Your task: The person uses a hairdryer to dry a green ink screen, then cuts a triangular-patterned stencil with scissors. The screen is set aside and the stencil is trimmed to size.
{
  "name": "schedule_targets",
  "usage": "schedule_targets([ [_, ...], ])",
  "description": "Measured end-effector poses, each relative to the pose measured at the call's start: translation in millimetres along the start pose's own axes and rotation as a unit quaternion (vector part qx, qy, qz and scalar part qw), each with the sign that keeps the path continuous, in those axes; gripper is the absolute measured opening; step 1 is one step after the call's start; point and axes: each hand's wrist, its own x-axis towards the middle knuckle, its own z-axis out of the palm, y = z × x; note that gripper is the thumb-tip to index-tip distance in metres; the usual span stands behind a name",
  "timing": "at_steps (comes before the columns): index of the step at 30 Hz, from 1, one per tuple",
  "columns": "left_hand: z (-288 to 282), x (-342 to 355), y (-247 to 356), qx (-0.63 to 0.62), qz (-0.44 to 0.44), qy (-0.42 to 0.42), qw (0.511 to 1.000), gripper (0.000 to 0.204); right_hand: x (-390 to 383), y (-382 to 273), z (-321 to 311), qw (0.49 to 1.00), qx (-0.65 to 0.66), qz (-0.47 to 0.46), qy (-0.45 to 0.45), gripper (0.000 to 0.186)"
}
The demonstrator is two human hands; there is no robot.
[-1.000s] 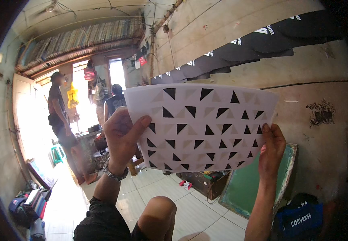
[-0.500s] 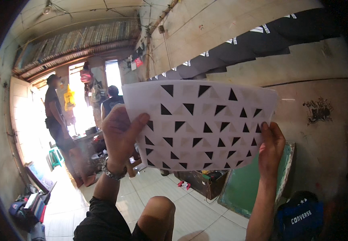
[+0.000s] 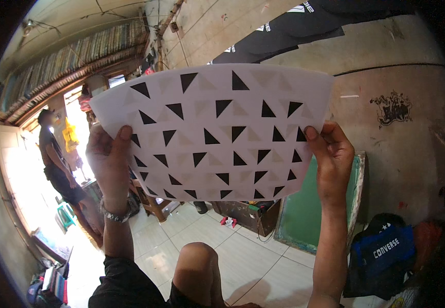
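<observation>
A white sheet (image 3: 217, 149), printed with rows of black and pale grey triangles, is stretched between my two hands in front of me. Its upper edge bows, and faint grey shapes show through between the black ones. My left hand (image 3: 108, 154), with a metal band at the wrist, pinches the left side, thumb on the near face. On the right side my right hand (image 3: 334, 154) grips the edge the same way, thumb in front and fingers behind. The sheet hides part of the room beyond it.
A green framed board (image 3: 315, 205) leans by the right wall, beside a low wooden box (image 3: 243, 215). A dark and blue bag (image 3: 386, 251) lies at the lower right. A person (image 3: 60, 159) stands by the bright doorway at left. Black printed pieces (image 3: 284, 31) hang along the wall.
The sheet has come higher and to the left in view, held more squarely and looking larger. My view has turned to the right. Both hands keep their hold.
</observation>
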Motion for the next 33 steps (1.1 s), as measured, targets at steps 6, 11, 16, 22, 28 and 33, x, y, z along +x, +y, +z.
schedule_targets([
  [6, -7.9, -2.3, 6.0, 0.029, 0.012, 0.016, 0.999, 0.020, 0.9, -9.2, 1.1, 0.999, -0.010, -0.035, 0.002, 0.019],
  [11, -8.6, -1.1, 6.0, -0.013, 0.010, 0.018, 1.000, 0.026, 0.6, -8.4, -1.3, 0.999, 0.007, -0.029, 0.012, 0.021],
  [16, -6.6, -3.2, 5.7, -0.023, -0.008, 0.024, 0.999, 0.029, -0.2, -6.3, -3.0, 1.000, 0.007, -0.013, 0.003, 0.024],
  [22, -7.8, -2.3, 3.3, -0.012, -0.011, 0.018, 1.000, 0.028, -1.2, -9.8, -1.9, 1.000, 0.007, -0.012, -0.007, 0.025],
  [28, -7.5, -4.7, -1.7, -0.010, -0.019, 0.013, 1.000, 0.026, -2.1, -13.2, -3.6, 1.000, -0.001, -0.014, -0.008, 0.025],
  [33, -2.4, -7.3, -3.1, -0.019, -0.021, 0.021, 0.999, 0.025, -3.3, -10.0, -4.0, 1.000, 0.008, -0.014, -0.003, 0.025],
])
